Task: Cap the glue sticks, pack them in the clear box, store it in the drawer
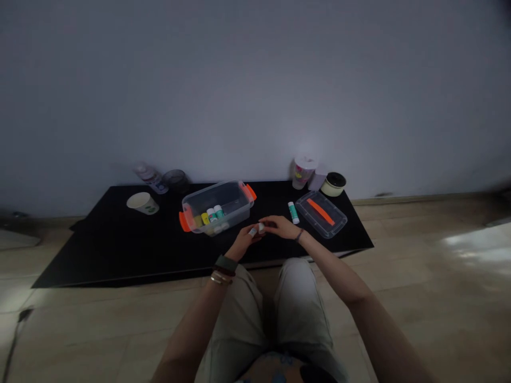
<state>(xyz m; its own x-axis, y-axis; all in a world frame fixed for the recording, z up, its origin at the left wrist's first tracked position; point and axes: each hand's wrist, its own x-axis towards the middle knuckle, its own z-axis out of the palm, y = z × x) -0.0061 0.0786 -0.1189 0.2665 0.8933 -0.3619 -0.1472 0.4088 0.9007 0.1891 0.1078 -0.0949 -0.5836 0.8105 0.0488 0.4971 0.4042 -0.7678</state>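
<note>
Head view: the left hand point(244, 240) pinches a small white piece point(253, 232). The right hand point(280, 226) pinches a second white piece point(261, 227) just beside it. Both are over the black board point(120, 244), near side of the clear box point(235, 199). Judgement: hold both pieces aligned and low over the board.

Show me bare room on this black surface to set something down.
Widest: the black surface's front left, below the paper cup, left of the clear bin; also between cup and bin. Crowded: the right end by the lid, and front middle, where left hand and right hand hold white pieces.
</note>
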